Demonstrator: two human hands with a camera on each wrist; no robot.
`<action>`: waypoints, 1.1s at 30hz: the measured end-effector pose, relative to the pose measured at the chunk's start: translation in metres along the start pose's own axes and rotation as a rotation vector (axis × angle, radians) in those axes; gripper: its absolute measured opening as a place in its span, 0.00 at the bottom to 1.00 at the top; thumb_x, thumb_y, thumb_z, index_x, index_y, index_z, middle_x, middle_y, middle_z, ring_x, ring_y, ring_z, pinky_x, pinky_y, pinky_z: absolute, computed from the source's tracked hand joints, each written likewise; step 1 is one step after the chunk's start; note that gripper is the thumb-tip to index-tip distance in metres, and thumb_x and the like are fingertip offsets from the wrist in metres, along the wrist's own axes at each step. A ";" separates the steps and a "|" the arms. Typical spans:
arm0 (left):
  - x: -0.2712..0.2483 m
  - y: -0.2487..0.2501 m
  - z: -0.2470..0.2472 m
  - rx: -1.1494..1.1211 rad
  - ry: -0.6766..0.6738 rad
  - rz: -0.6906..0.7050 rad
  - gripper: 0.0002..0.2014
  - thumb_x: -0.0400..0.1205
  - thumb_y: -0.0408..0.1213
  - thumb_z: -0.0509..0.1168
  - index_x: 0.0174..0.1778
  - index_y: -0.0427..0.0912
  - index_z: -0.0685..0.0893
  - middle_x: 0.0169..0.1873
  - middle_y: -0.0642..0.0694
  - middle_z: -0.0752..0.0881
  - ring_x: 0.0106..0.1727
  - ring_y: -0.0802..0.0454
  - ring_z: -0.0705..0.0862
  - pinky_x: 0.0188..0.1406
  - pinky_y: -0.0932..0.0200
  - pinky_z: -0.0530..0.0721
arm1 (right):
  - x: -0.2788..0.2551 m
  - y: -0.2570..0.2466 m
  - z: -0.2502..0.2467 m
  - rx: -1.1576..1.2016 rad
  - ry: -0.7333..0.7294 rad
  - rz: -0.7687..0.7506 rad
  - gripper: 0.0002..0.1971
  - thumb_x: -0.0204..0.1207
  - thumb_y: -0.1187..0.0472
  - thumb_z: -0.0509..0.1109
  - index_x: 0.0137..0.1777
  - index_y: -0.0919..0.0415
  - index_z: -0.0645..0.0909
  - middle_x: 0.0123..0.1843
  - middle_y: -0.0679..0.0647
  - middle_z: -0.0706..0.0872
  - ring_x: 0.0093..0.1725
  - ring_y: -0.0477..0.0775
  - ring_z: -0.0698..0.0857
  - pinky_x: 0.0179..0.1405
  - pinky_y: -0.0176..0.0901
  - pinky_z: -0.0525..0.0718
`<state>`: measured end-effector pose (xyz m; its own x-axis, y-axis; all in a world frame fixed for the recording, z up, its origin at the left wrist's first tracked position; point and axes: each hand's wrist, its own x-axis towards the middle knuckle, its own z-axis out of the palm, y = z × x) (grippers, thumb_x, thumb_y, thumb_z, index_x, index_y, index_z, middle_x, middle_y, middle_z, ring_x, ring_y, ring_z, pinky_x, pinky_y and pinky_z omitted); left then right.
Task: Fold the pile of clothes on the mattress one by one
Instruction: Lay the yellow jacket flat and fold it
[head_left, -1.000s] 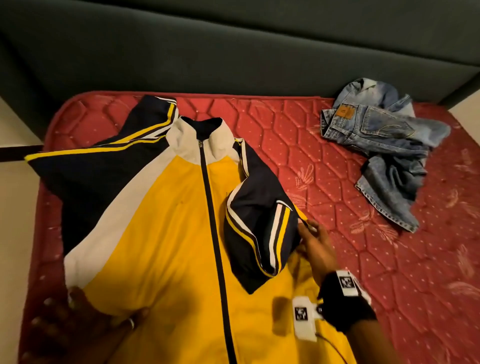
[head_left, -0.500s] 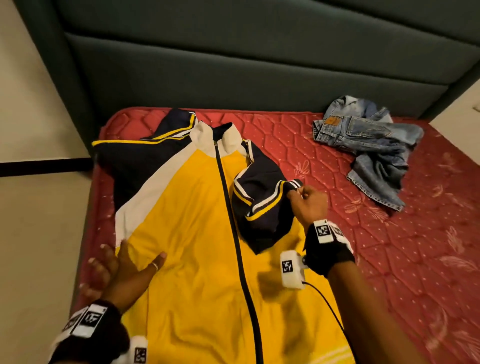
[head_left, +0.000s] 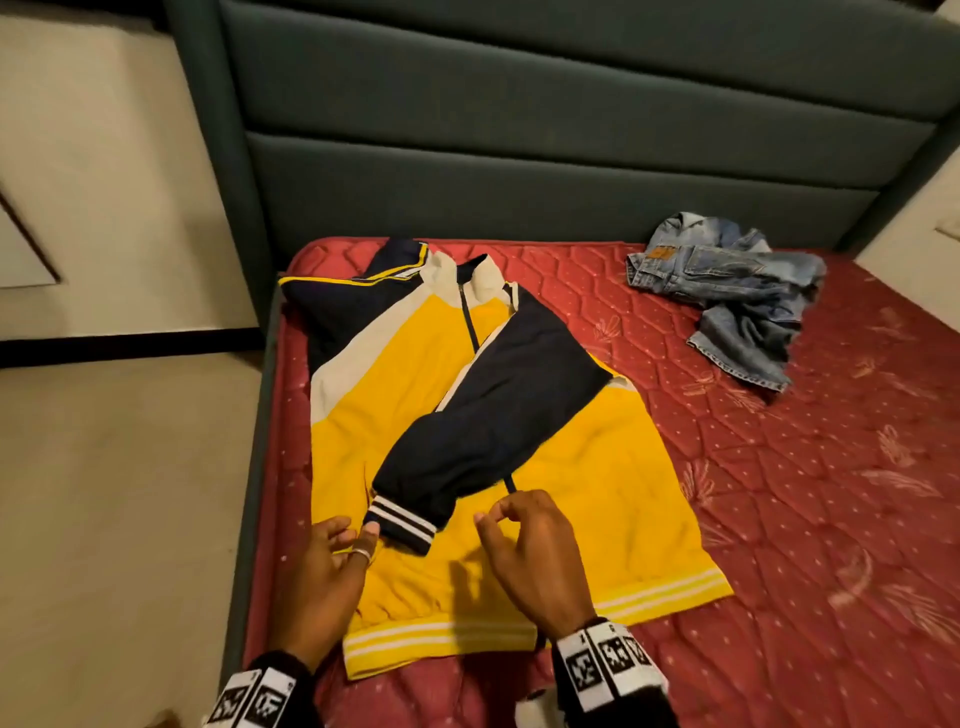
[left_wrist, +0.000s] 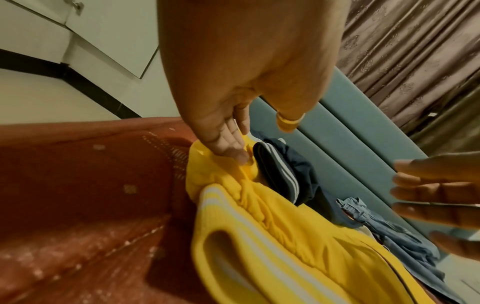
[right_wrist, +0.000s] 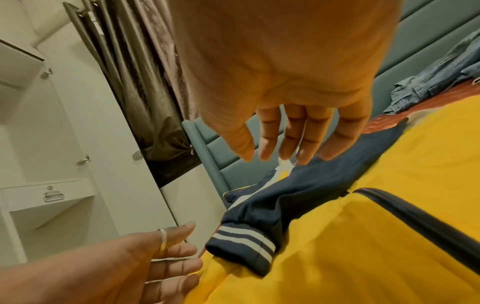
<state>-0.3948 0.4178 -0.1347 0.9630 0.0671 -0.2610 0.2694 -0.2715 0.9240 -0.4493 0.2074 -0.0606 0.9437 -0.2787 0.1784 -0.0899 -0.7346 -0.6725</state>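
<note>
I am working over the yellow zip-front track jacket with navy sleeves (head_left: 597, 467), which is lying front-up across the centre of the head view on the red quilted mattress (head_left: 831, 519), its navy sleeve with the striped cuff (head_left: 400, 525) folded diagonally over the chest. My left hand (head_left: 327, 571), at lower left of that frame, is resting with straight, relaxed fingers (left_wrist: 233, 152) on the yellow cloth just beside the cuff, gripping nothing that I can see; my right hand (head_left: 535, 556), at lower centre, is hovering over the jacket with loosely spread fingers (right_wrist: 293, 139), holding nothing. Trouble could be coming from the far sleeve at upper left, which is lying at the mattress edge and looks likely to slide off once I pull on it, dragging the body askew. The folded sleeve is only lying loose, so any tug on the hem could be shifting it off line, and the yellow fabric is bunching in ridges under my left fingers in the left wrist view, creases I would be folding in. The crumpled blue denim jeans (head_left: 737, 291) are waiting at upper right, well apart. My right palm is hiding part of the zip, the near hem is running partly under my wrists, and whether my right fingertips are touching cloth I cannot tell.
</note>
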 end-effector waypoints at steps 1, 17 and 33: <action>0.000 0.001 0.000 -0.012 0.010 -0.025 0.17 0.81 0.47 0.71 0.62 0.48 0.77 0.55 0.45 0.88 0.49 0.48 0.88 0.54 0.45 0.85 | 0.006 0.004 0.002 -0.001 -0.039 0.027 0.06 0.78 0.51 0.73 0.43 0.52 0.84 0.43 0.41 0.80 0.50 0.47 0.82 0.51 0.38 0.75; 0.020 0.032 0.007 -0.072 -0.064 -0.113 0.14 0.82 0.27 0.69 0.59 0.44 0.75 0.36 0.40 0.84 0.32 0.50 0.80 0.30 0.64 0.79 | 0.059 0.023 0.071 0.781 -0.029 0.744 0.21 0.66 0.68 0.75 0.58 0.59 0.75 0.47 0.58 0.91 0.39 0.54 0.89 0.36 0.46 0.87; -0.010 0.045 0.053 -0.178 0.125 -0.275 0.23 0.79 0.52 0.73 0.31 0.33 0.84 0.28 0.40 0.87 0.28 0.48 0.82 0.38 0.44 0.89 | 0.042 0.068 0.054 0.487 -0.050 0.740 0.22 0.64 0.38 0.72 0.38 0.59 0.83 0.32 0.55 0.89 0.34 0.56 0.82 0.41 0.52 0.81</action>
<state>-0.3932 0.3539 -0.1057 0.8447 0.2343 -0.4812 0.5060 -0.0563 0.8607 -0.3986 0.1794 -0.1380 0.7111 -0.5421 -0.4477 -0.5481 -0.0287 -0.8359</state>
